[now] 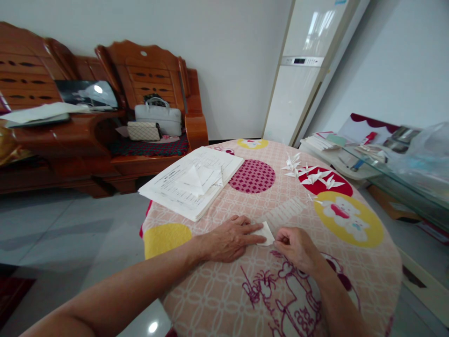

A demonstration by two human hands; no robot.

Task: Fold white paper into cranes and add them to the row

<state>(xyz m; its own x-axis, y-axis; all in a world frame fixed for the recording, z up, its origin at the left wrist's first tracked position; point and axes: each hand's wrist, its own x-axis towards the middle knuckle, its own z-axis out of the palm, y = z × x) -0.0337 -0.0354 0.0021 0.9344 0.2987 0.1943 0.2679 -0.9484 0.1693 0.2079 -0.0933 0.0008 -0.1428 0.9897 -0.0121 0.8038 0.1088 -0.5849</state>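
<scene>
A small folded piece of white paper (267,232) lies on the patterned tablecloth (210,295). My left hand (229,238) rests beside it, palm down, with outstretched fingers pressing on the paper's left part. At the paper's right corner my right hand (296,245) is closed in a pinch, its thumb and forefinger on the edge. Several white paper cranes (317,178) stand farther back on the right. On the left, a stack of printed sheets (171,187) carries folded white paper (196,180).
A glass-topped side table (396,168) with a plastic bag (431,150) stands at the right. Behind the round table are a wooden chair (147,61) holding bags (161,117) and a tall white cabinet-like unit (294,93).
</scene>
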